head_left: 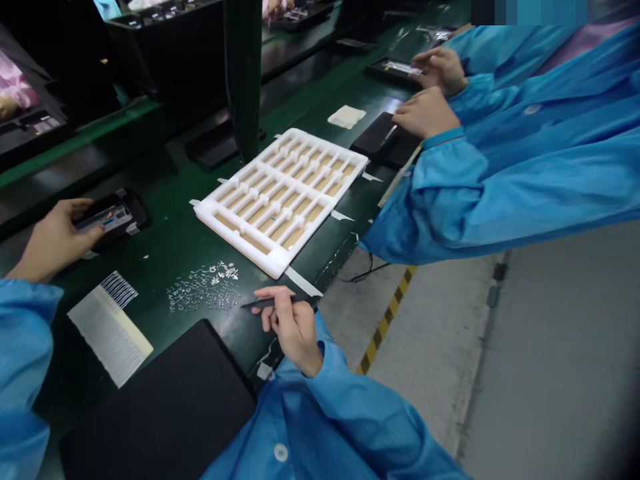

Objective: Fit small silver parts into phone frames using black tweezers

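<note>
My left hand [55,240] is closed round the edge of a black device [113,217] with a label on it, lying at the left of the green bench. My right hand [293,327] pinches dark tweezers [273,303], tips pointing left toward a scatter of several tiny clear parts [205,288]. A black flat panel [165,407] lies close to me between my blue sleeves. A sheet of barcode labels [107,327] lies to its left.
A white foam tray [283,197] with slotted rows sits mid-bench. A dark post [243,73] rises behind it. To the right, a co-worker in blue sleeves has both hands [433,93] on black devices [383,140]. The bench edge drops to a grey floor with yellow-black tape [385,320].
</note>
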